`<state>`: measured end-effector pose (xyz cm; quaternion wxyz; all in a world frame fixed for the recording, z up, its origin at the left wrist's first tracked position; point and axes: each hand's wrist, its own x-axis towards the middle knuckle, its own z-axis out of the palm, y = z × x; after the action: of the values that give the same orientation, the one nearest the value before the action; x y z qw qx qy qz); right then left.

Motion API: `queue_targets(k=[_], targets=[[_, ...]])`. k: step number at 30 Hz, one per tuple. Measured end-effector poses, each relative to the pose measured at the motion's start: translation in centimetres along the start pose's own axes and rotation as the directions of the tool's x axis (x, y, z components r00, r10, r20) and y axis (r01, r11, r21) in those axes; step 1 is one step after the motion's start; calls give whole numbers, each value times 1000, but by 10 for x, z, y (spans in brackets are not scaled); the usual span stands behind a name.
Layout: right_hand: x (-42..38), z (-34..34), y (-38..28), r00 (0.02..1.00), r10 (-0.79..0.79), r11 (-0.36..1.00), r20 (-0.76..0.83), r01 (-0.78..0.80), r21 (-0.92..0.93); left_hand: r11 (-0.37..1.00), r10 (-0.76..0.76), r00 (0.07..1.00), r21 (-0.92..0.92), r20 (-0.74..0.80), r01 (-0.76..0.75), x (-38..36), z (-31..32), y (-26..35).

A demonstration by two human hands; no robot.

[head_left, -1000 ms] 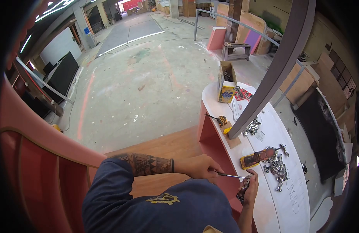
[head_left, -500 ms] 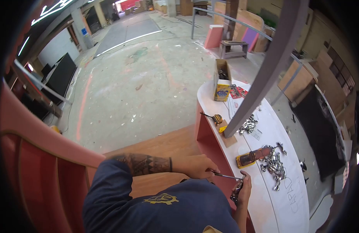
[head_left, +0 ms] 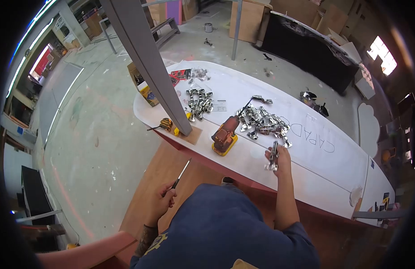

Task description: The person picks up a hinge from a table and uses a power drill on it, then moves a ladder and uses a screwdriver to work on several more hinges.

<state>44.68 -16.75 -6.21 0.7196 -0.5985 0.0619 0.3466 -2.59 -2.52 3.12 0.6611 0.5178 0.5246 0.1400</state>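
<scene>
My left hand is closed around the dark handle of a screwdriver, its shaft pointing up and away over the wooden floor. My right hand grips a shiny metal cabinet hinge above the white tabletop. The hinge is apart from the screwdriver tip. Just beyond my right hand lies a heap of similar hinges. A cordless drill with a yellow base rests left of that heap. Farther left is a second pile of hinges.
A grey post rises from the table's near-left part. Beside it are a tape measure and a cardboard box. Red packets lie farther back. A pink curved panel stands at lower left.
My view has turned right toward the table. The screwdriver has come away from the hinge, and my hands have moved apart, the right one now over the tabletop.
</scene>
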Motion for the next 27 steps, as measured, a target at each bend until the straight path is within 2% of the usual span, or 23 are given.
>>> queue_targets(k=[1, 2, 4, 5, 6, 7, 8, 10, 11, 12, 14, 16, 18, 20, 22, 24, 26, 27], targets=[[24, 3, -3, 997, -58, 997, 49, 60, -43, 1000, 3, 1000, 0, -15, -3, 2, 3, 3], [47, 11, -8, 996, -51, 998, 69, 54, -41, 999, 26, 1000, 36, 3, -26, 5, 5, 7], [89, 37, -18, 974, -176, 928, 140, 212, -306, 996, 55, 998, 74, -9, -54, 9, 10, 16], [109, 50, -22, 971, -171, 930, 165, 214, -298, 989, 97, 995, 111, -2, -96, 11, 15, 20], [128, 61, -26, 936, -281, 782, 211, 351, -515, 979, 136, 991, 149, 8, -136, 12, 18, 24], [144, 70, -31, 882, -377, 564, 283, 460, -685, 979, 143, 990, 149, -14, -140, 13, 20, 24], [157, 77, -34, 877, -373, 566, 303, 474, -674, 977, 145, 989, 160, -16, -141, 14, 22, 21], [186, 95, -41, 776, -388, 356, 497, 624, -696, 975, 153, 987, 168, -47, -143, 13, 27, 14], [198, 102, -40, 717, -412, 253, 562, 683, -685, 984, 107, 993, 150, -56, -98, 11, 29, 9], [206, 108, -41, 700, -404, 254, 588, 704, -663, 990, 62, 996, 128, -68, -52, 9, 33, 5], [213, 127, -43, 707, -341, -29, 619, 650, -759, 995, 34, 991, 96, -133, -21, 1, 41, 4], [224, 142, -24, 363, -511, -233, 779, 814, -532, 995, -17, 989, 92, -144, 31, -11, 46, -1], [213, 175, -1, 402, -371, -95, 837, 880, -465, 999, -14, 965, 38, -263, 25, -11, 47, -36], [202, 203, 25, 235, -288, -49, 928, 965, -259, 988, 33, 971, 156, -238, 5, -16, 51, -43], [206, 233, 54, 96, -244, 7, 965, 995, -97, 991, 23, 957, 136, -291, 17, -20, 58, -44], [200, 257, 72, 60, -215, 33, 975, 998, -54, 991, 29, 952, 132, -305, 12, -26, 62, -50], [191, 274, 82, 104, -168, 82, 980, 992, -91, 994, 23, 936, 106, -350, 15, -31, 66, -62], [200, 281, 95, 86, -167, 28, 982, 996, -83, 996, 14, 930, 87, -367, 20, -32, 66, -67]])
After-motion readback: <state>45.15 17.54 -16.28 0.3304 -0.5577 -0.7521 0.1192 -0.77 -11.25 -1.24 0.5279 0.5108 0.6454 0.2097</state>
